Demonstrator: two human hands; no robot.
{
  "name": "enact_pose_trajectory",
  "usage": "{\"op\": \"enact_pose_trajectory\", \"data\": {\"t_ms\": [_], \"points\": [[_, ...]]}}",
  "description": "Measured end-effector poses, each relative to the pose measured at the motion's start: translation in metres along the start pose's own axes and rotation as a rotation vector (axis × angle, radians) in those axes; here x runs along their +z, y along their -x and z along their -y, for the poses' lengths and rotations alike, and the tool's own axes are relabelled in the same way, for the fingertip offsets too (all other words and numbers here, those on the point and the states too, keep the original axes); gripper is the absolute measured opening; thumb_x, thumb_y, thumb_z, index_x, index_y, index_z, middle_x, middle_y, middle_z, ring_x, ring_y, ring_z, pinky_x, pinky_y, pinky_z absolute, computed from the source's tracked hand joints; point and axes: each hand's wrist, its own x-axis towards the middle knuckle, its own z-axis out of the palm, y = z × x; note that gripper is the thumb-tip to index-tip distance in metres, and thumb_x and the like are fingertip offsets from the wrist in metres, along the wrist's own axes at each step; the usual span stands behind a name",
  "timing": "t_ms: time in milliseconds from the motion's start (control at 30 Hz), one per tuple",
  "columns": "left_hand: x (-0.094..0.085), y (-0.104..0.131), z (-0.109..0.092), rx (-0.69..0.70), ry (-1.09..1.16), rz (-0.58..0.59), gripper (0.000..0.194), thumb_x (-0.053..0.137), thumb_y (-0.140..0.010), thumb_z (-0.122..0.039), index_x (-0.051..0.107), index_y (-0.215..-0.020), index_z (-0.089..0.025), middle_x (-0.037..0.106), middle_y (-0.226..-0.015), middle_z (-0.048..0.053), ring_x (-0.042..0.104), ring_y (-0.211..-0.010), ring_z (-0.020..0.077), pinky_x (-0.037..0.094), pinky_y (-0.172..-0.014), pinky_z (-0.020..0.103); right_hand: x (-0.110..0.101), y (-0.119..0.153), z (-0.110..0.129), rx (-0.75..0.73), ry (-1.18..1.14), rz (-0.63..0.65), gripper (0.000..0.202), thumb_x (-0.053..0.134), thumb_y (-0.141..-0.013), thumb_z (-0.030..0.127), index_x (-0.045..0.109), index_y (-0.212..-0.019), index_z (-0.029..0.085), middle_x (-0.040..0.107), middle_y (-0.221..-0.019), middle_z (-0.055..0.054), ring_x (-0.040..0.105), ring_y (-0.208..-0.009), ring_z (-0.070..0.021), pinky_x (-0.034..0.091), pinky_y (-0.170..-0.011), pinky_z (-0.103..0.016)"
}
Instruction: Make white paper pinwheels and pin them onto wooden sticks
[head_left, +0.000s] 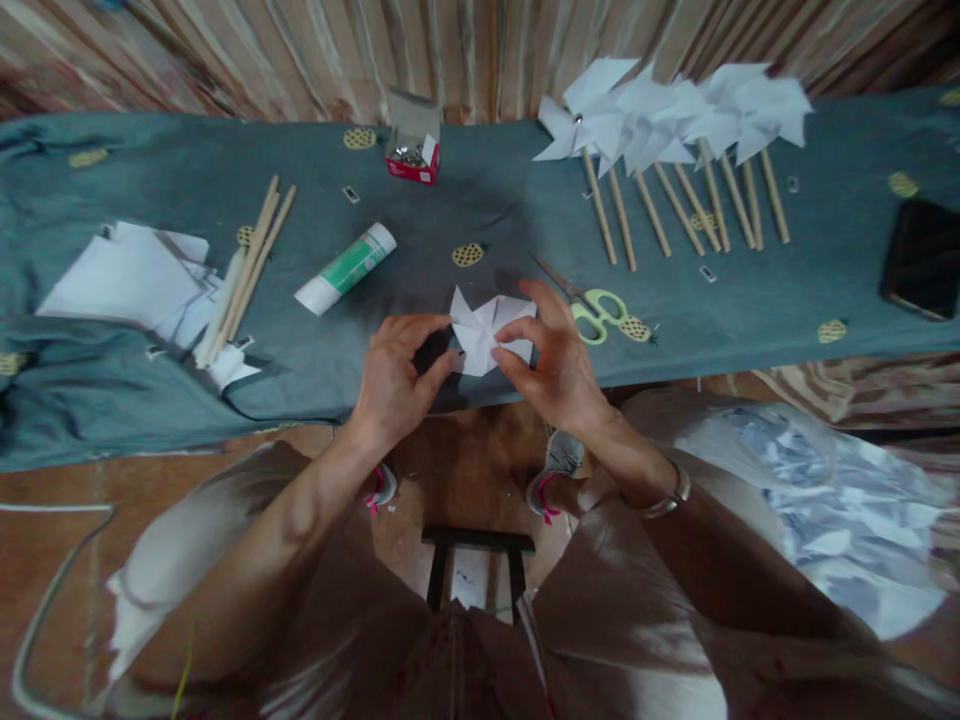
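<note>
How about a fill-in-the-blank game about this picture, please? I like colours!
1. The left hand and right hand are at a folded piece of ____ paper.
2. The tube has a ____ label.
3. A bracelet circles the ____ wrist.
4. Printed on the cloth are yellow ____.

Missing words: white; green; right; pineapples.

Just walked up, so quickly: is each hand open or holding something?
Left hand: partly open, at the left edge of the paper pinwheel.
Right hand: closed, pinching the paper pinwheel near its middle.
</note>
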Motion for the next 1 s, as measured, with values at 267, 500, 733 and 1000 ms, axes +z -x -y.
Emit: {"op": "enact_pose_trajectory", "data": {"t_ms": [267, 500, 733, 1000], "points": [[0.000, -0.008, 0.005, -0.138, 0.222, 0.002, 0.036, 0.065, -0.081, -0.028, 0.062, -0.116, -0.020, 0.071, -0.106, 0.008, 0.064, -0.100, 0.0221, 0.050, -0.093, 0.043, 0.005, -0.007, 0.009, 0.027, -0.045, -0.020, 0.005, 0.062, -0.077, 0.020, 0.063, -0.075, 0.024, 0.054, -0.139, -0.007, 0.041, -0.138, -0.0306, 0.037, -0.110, -0.057], [0.000, -0.014, 0.000, -0.465, 0.724, -0.035, 0.054, 0.071, -0.075, -0.038, 0.056, -0.122, -0.017, 0.071, -0.104, 0.009, 0.070, -0.092, 0.0224, 0.058, -0.078, 0.036, -0.008, -0.014, 0.027, -0.001, -0.048, -0.073, 0.006, 0.060, -0.082, 0.021, 0.063, -0.077, 0.023, 0.056, -0.137, -0.010, 0.046, -0.135, -0.0278, 0.035, -0.111, -0.056], [-0.009, -0.017, -0.017, -0.734, 1.086, 0.011, 0.036, 0.070, -0.077, -0.037, 0.063, -0.103, -0.014, 0.074, -0.095, 0.010, 0.072, -0.080, 0.0216, 0.060, -0.071, 0.034, -0.029, -0.020, 0.052, -0.086, -0.062, -0.085, 0.004, 0.059, -0.085, 0.024, 0.062, -0.083, 0.023, 0.053, -0.141, -0.007, 0.045, -0.136, -0.0257, 0.037, -0.111, -0.052], [-0.015, -0.014, -0.030, -0.820, 1.290, 0.226, 0.025, 0.073, -0.075, -0.040, 0.073, -0.083, -0.016, 0.073, -0.078, 0.006, 0.069, -0.068, 0.0183, 0.058, -0.060, 0.028, -0.043, -0.013, 0.069, -0.195, -0.112, 0.037, 0.003, 0.060, -0.084, 0.024, 0.063, -0.082, 0.025, 0.046, -0.149, -0.002, 0.034, -0.143, -0.0272, 0.032, -0.115, -0.050]]}}
